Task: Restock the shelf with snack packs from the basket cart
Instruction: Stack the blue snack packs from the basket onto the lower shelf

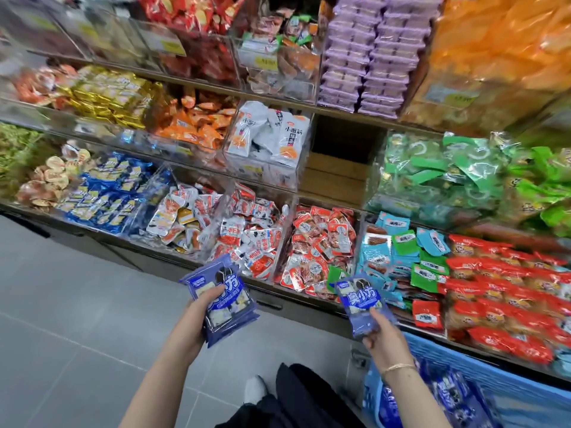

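My left hand [193, 316] grips a stack of several blue snack packs [225, 299] in front of the lowest shelf row. My right hand [384, 338] holds a smaller bunch of the same blue packs [361, 304] by their lower end, just above the blue basket cart [482, 366] at the bottom right. More blue packs [457, 396] lie inside the cart. An empty clear shelf bin [338, 168] shows bare wood in the middle row, above both hands.
Clear acrylic bins full of snacks line the shelves: white packs [265, 134] left of the empty bin, green packs [438, 171] right of it, red-white packs [318, 242] below. Grey tile floor [77, 304] spreads to the left. My legs and a shoe [256, 389] are below.
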